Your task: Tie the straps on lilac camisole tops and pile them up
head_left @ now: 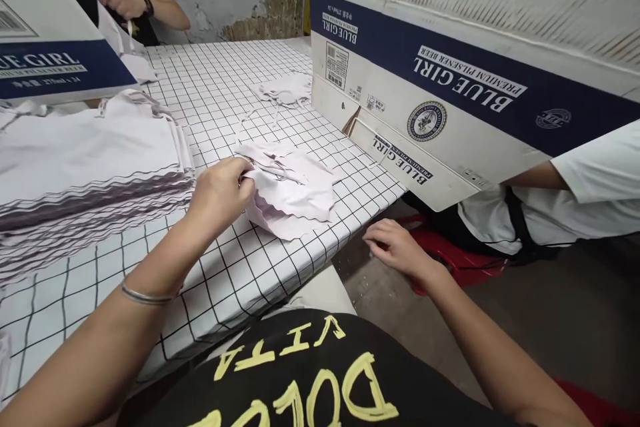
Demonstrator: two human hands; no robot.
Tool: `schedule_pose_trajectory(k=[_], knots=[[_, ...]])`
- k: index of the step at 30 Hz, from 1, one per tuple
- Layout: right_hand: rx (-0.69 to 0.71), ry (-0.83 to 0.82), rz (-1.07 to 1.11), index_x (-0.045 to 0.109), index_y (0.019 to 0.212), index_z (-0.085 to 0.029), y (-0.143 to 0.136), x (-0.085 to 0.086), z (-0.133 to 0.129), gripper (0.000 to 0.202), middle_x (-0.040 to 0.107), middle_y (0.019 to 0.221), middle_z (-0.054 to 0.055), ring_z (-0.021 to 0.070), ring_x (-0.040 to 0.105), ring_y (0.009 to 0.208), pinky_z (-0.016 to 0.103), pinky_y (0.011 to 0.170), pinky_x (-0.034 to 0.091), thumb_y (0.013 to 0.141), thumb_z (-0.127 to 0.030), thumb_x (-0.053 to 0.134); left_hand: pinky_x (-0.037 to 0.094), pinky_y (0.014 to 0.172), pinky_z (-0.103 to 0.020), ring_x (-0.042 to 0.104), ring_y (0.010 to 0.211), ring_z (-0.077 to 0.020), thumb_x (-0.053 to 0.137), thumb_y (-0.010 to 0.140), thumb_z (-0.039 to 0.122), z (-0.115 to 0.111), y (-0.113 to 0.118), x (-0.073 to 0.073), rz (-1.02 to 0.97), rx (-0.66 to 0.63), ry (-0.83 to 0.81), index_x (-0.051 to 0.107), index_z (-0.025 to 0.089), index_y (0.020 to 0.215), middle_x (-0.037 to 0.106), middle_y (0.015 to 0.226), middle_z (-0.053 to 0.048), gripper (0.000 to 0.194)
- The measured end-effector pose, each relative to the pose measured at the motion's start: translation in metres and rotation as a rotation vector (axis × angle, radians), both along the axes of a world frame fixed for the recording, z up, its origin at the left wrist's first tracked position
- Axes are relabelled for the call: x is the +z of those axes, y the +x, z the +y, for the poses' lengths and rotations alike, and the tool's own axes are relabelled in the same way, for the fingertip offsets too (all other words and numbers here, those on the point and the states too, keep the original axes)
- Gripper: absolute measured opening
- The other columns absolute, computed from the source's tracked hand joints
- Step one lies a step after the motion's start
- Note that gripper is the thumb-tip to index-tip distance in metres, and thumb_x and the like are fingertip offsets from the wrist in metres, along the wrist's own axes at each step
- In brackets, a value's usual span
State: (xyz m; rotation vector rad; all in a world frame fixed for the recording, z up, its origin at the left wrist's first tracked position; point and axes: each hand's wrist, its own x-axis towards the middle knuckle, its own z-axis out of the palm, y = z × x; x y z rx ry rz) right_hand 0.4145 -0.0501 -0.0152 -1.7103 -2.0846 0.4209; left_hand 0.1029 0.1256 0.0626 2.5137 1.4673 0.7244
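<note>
My left hand (220, 190) is closed on the left end of a pale pink fabric piece (300, 190) that lies crumpled on the checked table. Its thumb and fingers pinch the cloth near a gathered, stringy part. My right hand (395, 247) hangs past the table's near right edge, over the floor, with its fingers loosely curled, a little apart, and nothing in them. Left of my left hand lies a thick stack of pale fabric pieces (90, 153) with wavy edges.
Another pale piece (287, 89) lies farther back on the checked table (210, 87). A big cardboard box (390, 80) stands at the right and another box (45, 60) at the left. Behind the left box a person's hand (123, 1) holds cloth. At the right a person in white sits.
</note>
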Motion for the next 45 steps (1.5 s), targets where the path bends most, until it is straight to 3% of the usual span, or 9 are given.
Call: schedule_pose_trajectory(k=[7, 11, 18, 23, 26, 32, 35, 40, 45], knots=[[-0.271, 0.207, -0.064, 0.052, 0.106, -0.021, -0.086, -0.004, 0.087, 0.033, 0.058, 0.104, 0.010, 0.0270, 0.050, 0.096, 0.038, 0.084, 0.040, 0.077, -0.031, 0.062, 0.047, 0.072, -0.032, 0.060, 0.079, -0.0206, 0.050, 0.077, 0.015, -0.004, 0.026, 0.039, -0.010, -0.090, 0.086, 0.062, 0.017, 0.077, 0.065, 0.081, -0.006, 0.013], [-0.343, 0.262, -0.068, 0.052, 0.096, -0.021, -0.076, 0.012, 0.131, 0.025, 0.059, 0.096, 0.008, 0.0245, 0.051, 0.088, 0.036, 0.076, 0.040, 0.072, -0.014, 0.057, 0.048, 0.079, -0.036, 0.061, 0.083, -0.0214, 0.053, 0.076, 0.014, 0.018, 0.002, 0.086, -0.006, 0.032, 0.139, 0.065, 0.017, 0.076, 0.065, 0.078, -0.004, 0.011], [-0.196, 0.325, 0.219, 0.054, 0.078, -0.016, -0.009, 0.170, 0.228, 0.021, 0.054, 0.074, 0.001, 0.0130, 0.050, 0.069, 0.027, 0.061, 0.039, 0.068, -0.019, 0.072, 0.040, 0.082, -0.038, 0.059, 0.104, -0.0230, 0.036, 0.087, 0.030, 0.102, -0.028, 0.182, 0.017, 0.253, -0.028, 0.066, -0.008, 0.092, 0.060, 0.088, -0.006, 0.049], [-0.161, 0.458, 0.240, 0.054, 0.072, -0.015, -0.019, 0.247, 0.240, 0.016, 0.049, 0.067, 0.000, 0.0110, 0.051, 0.067, 0.025, 0.058, 0.038, 0.070, -0.011, 0.069, 0.045, 0.078, -0.040, 0.063, 0.089, -0.0237, 0.063, 0.077, 0.036, 0.086, -0.043, 0.221, -0.186, 0.300, 0.054, 0.069, 0.005, 0.096, 0.064, 0.090, -0.010, 0.037], [-0.168, 0.302, 0.186, 0.055, 0.072, -0.015, -0.024, 0.222, 0.203, 0.014, 0.055, 0.070, 0.001, 0.0099, 0.049, 0.063, 0.026, 0.057, 0.037, 0.069, -0.009, 0.068, 0.044, 0.082, -0.040, 0.058, 0.083, -0.0209, 0.062, 0.077, 0.026, 0.041, -0.060, 0.186, -0.088, 0.308, -0.013, 0.069, 0.013, 0.088, 0.064, 0.085, -0.006, 0.019], [-0.093, -0.219, 0.148, 0.053, 0.067, -0.019, -0.039, 0.071, 0.094, 0.022, 0.051, 0.061, -0.002, 0.0125, 0.046, 0.059, 0.025, 0.054, 0.034, 0.069, -0.030, 0.071, 0.038, 0.060, -0.028, 0.056, 0.070, -0.0192, 0.052, 0.077, 0.020, -0.067, -0.099, 0.001, 0.211, 0.157, -0.307, 0.058, 0.019, 0.089, 0.062, 0.077, -0.002, 0.013], [0.021, -0.546, 0.340, 0.056, 0.075, -0.018, -0.043, 0.031, 0.076, 0.027, 0.055, 0.065, -0.001, 0.0136, 0.051, 0.061, 0.026, 0.057, 0.039, 0.069, -0.041, 0.071, 0.039, 0.060, -0.028, 0.057, 0.071, -0.0194, 0.046, 0.080, 0.019, -0.105, -0.109, -0.063, 0.227, 0.126, -0.396, 0.052, 0.021, 0.091, 0.062, 0.082, -0.002, 0.013], [-0.272, -0.233, 0.247, 0.058, 0.097, -0.020, -0.026, 0.023, 0.149, 0.042, 0.062, 0.091, 0.005, 0.0159, 0.055, 0.071, 0.028, 0.063, 0.043, 0.070, -0.051, 0.068, 0.044, 0.068, -0.030, 0.060, 0.084, -0.0221, 0.047, 0.082, 0.020, -0.123, -0.115, -0.090, 0.152, 0.133, -0.307, 0.051, 0.021, 0.102, 0.064, 0.095, -0.005, 0.020], [-0.259, -0.327, -0.156, 0.059, 0.072, -0.019, -0.011, 0.027, 0.274, 0.023, 0.060, 0.071, 0.002, 0.0170, 0.054, 0.069, 0.028, 0.065, 0.042, 0.066, -0.036, 0.073, 0.045, 0.070, -0.031, 0.059, 0.085, -0.0226, 0.043, 0.084, 0.012, -0.126, -0.121, -0.107, 0.082, 0.045, -0.103, 0.052, 0.020, 0.103, 0.062, 0.093, -0.006, 0.022]])
